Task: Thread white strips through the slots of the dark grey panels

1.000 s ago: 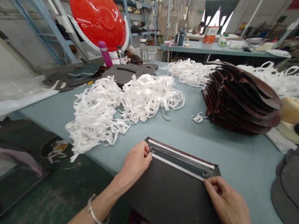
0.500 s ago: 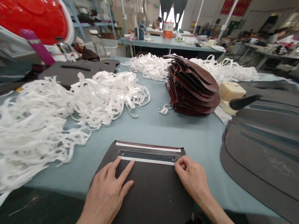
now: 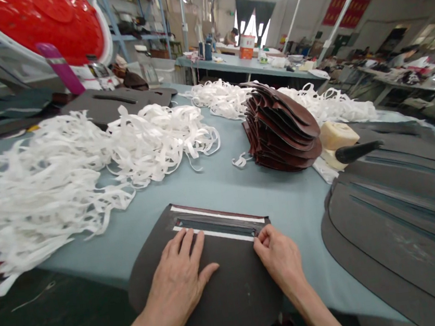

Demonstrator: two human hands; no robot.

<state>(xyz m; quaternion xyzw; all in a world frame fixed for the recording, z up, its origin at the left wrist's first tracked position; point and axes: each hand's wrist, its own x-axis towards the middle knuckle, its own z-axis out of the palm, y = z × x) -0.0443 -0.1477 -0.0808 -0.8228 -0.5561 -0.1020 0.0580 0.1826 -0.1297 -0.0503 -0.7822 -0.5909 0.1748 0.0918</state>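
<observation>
A dark grey panel [image 3: 231,282] with a long slot lies in front of me at the table's near edge. One white tape strip [image 3: 219,213] runs above the slot, and a lower white tape strip [image 3: 225,233] runs along its bottom edge. My left hand [image 3: 183,271] rests flat on the panel, fingers stretched, their tips on the lower strip near its left end. At that strip's right end, my right hand [image 3: 279,255] has thumb and forefinger pinched together on the tape, the other fingers curled.
Heaps of loose white tape strips [image 3: 47,187] cover the table's left side. Beyond the panel stands a stack of brown leather pieces [image 3: 282,127]. To the right are a cream block [image 3: 338,136], a black handle [image 3: 357,152] and overlapping grey slotted panels [image 3: 398,231].
My left hand has slid right along the lower strip, its fingers closer together than before. My right hand keeps its pinch at the strip's right end.
</observation>
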